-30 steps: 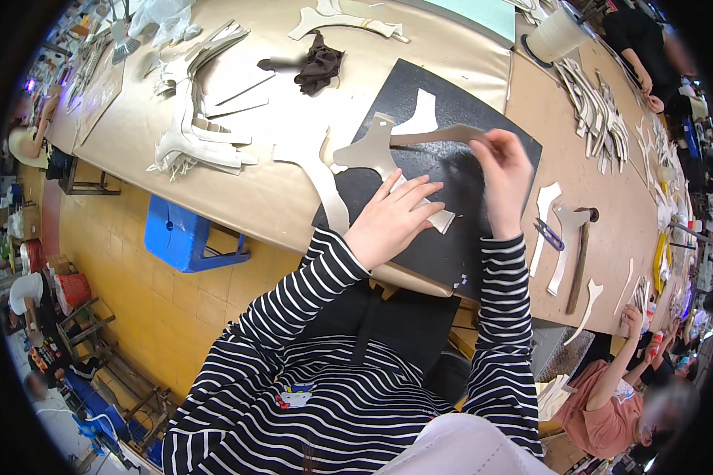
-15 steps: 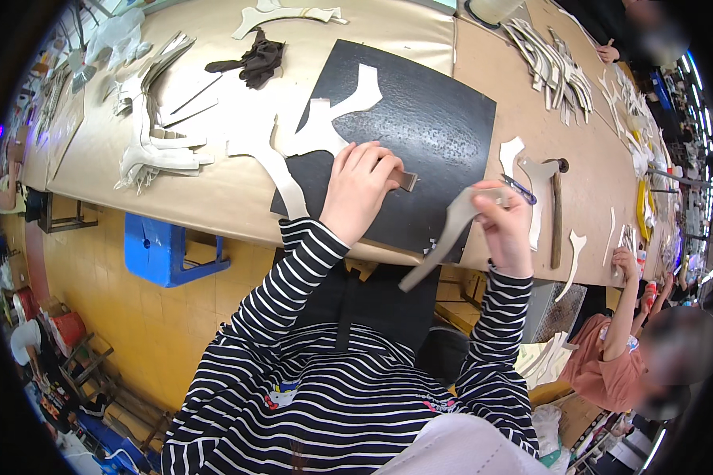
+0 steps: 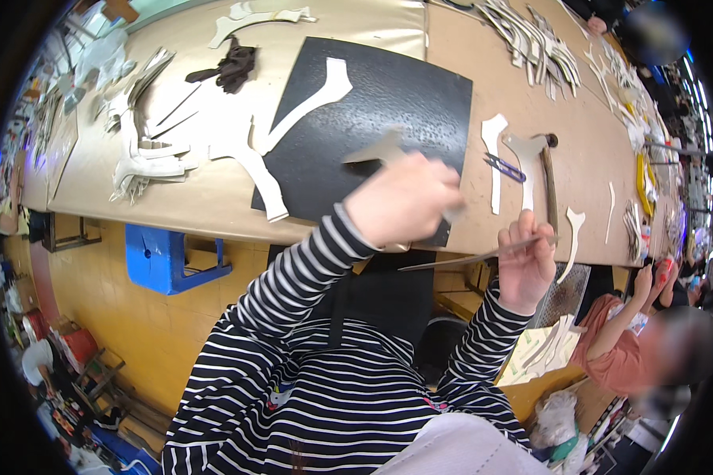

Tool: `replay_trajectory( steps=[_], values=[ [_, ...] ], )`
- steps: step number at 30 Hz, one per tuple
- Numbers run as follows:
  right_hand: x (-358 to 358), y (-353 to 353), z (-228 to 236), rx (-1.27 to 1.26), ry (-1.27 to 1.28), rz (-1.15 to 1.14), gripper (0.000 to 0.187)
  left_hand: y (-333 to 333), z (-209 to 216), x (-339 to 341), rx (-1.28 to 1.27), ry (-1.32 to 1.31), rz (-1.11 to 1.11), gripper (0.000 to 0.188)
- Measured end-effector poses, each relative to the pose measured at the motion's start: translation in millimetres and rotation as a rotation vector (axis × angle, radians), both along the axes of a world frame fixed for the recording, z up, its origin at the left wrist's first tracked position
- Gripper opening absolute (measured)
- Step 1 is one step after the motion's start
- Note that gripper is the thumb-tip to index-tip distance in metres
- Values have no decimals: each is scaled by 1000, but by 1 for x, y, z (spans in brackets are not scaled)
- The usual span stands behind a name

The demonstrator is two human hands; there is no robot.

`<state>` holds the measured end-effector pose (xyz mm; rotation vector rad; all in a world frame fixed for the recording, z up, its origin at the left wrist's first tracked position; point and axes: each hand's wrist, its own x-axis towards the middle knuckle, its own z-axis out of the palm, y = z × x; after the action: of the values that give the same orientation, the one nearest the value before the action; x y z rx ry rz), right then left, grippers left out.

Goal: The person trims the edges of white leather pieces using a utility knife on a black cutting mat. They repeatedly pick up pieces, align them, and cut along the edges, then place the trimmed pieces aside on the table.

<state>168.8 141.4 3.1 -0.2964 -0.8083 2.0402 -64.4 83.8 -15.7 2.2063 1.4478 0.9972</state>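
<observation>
My left hand (image 3: pixel 408 198), blurred by motion, is closed over a branched grey leather-like piece (image 3: pixel 385 149) above the black mat (image 3: pixel 420 111); one arm of the piece sticks out past the fingers. In front of the table edge, my right hand (image 3: pixel 527 265) pinches a thin curved grey strip (image 3: pixel 471 259), seen nearly edge-on. A white branched piece (image 3: pixel 337 77) lies on the mat, and another white piece (image 3: pixel 254 162) overlaps its left edge. Purple thread snips (image 3: pixel 504 166) rest across white pieces beyond my right hand, beside a wooden-handled hammer (image 3: pixel 549 182).
Stacks of pale cut pieces lie at the left (image 3: pixel 135 150) and far right (image 3: pixel 530 43). A dark crumpled cloth (image 3: pixel 236 65) sits beyond the mat. A blue stool (image 3: pixel 163 257) stands below the table. At the right, a person in a pink top (image 3: pixel 610 348) works nearby.
My left hand has lifted the branched piece off the mat and moved right. My right hand has moved right and down with its strip, which has turned edge-on.
</observation>
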Motion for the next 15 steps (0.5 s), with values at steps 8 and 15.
replay_trajectory(
  steps=[8,15],
  values=[
    [-42,3,-26,34,-737,78,16,3,-24,-59,-67,427,336,27],
    [-86,20,-38,324,-979,178,16,-22,-59,-39,-47,-1,620,24]
  ],
)
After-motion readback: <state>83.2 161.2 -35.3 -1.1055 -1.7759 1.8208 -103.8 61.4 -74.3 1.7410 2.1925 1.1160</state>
